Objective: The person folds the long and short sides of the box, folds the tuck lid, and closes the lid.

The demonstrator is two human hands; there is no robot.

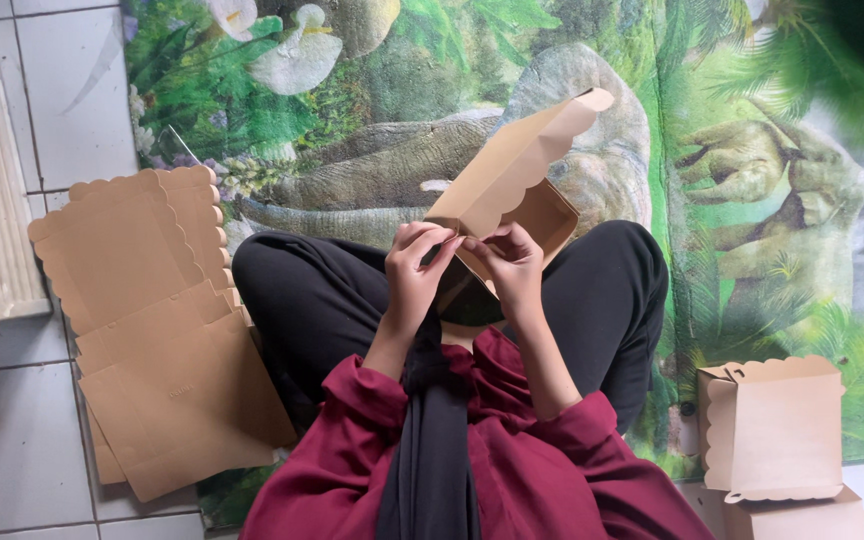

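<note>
From the head camera we see the half-folded cardboard box [512,190] above our crossed legs, its scalloped lid standing open. Our left hand [414,272] and right hand [512,265] both pinch the near edge of this box, fingers closed on a flap. We judge the folding of the near wall is in hand; next, the flap needs pressing into place. Flat cardboard blanks [152,330] lie left of the box, finished boxes [777,430] to its lower right.

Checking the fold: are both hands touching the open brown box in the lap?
Touching. The head view shows the left hand and right hand pinching the near edge of the cardboard box.
</note>
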